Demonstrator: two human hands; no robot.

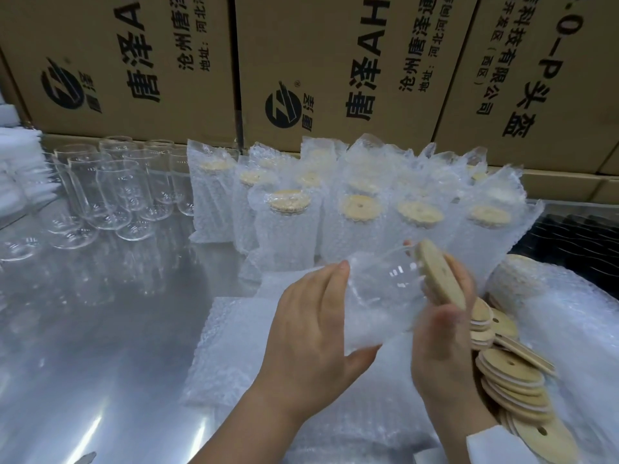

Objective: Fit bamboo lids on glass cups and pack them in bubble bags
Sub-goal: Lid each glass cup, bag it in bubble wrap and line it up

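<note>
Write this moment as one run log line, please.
step: bagging | left hand holds bubble bag | right hand holds lidded glass cup

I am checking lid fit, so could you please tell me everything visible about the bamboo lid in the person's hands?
The bamboo lid is a pale, round, flat wooden disc with one small hole through its face. It is seen almost edge-on, tilted, sitting at the mouth of a clear glass cup held on its side. The right hand grips it by the rim; blur hides whether it is fully seated.
</note>
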